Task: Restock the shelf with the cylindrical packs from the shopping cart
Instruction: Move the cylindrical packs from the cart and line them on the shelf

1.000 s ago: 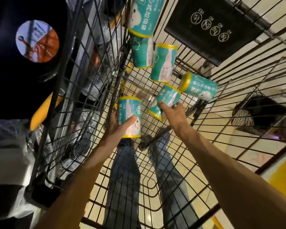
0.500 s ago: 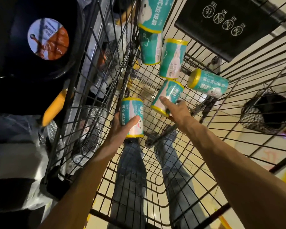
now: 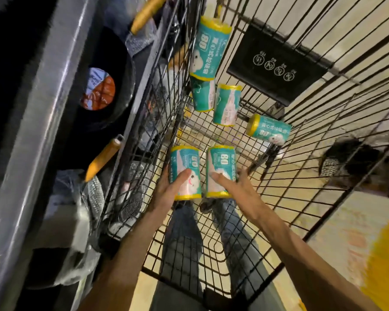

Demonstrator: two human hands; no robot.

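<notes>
I am looking down into the wire shopping cart (image 3: 279, 198), and I am seeing two arms reaching in from the bottom of the frame. The left hand (image 3: 169, 189) is wrapping its fingers and thumb around a green pack (image 3: 185, 172) with yellow ends, just left of the middle. The right hand (image 3: 234, 187) is gripping a second green pack (image 3: 220, 169) right beside the first one, with its thumb lying across the front. Both packs are standing up side by side, close together. Farther up, four more packs are sitting in the cart: one lying on its side (image 3: 268, 130) at the right, two (image 3: 226, 105) (image 3: 203, 95) near the middle, and a tall one (image 3: 209, 50) leaning on the cart wall at the top. A black sign (image 3: 276, 63) is hanging on the far wall.
</notes>
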